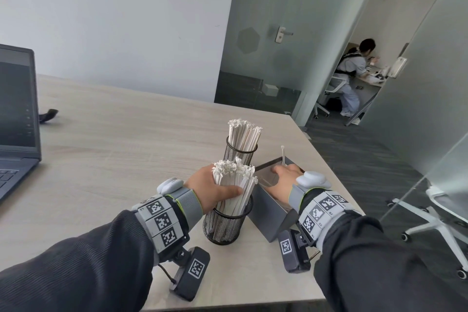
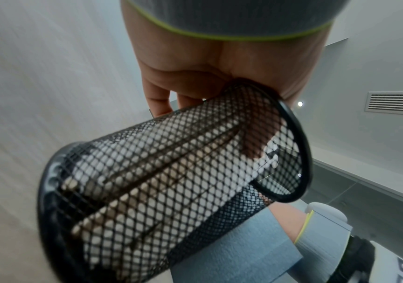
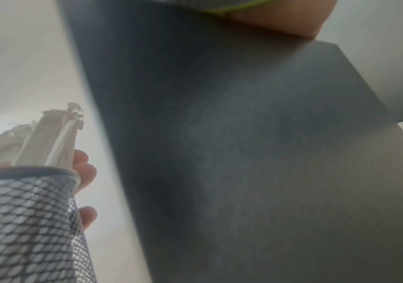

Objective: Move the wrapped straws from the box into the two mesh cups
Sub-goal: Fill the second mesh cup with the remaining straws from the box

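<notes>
Two black mesh cups stand on the table. The far cup (image 1: 240, 153) holds a full bundle of white wrapped straws (image 1: 244, 133). My left hand (image 1: 215, 187) grips the straw bundle (image 1: 234, 181) just above the near cup (image 1: 228, 223), with the thumb across its front. In the left wrist view that cup (image 2: 171, 181) fills the frame below my palm. Right of it, my right hand (image 1: 285, 178) reaches down into the grey box (image 1: 266, 213), its fingers hidden inside. One straw (image 1: 283, 156) sticks up behind that hand. The right wrist view shows only the box wall (image 3: 244, 153), the cup (image 3: 26, 220) and my left fingers (image 3: 85, 168).
An open laptop (image 1: 17, 109) sits at the table's left, with a black strap (image 1: 48, 115) beside it. The table's (image 1: 114, 134) right edge runs just past the box. An office chair (image 1: 443, 215) and glass partitions stand to the right. A person sits in the far room (image 1: 354, 71).
</notes>
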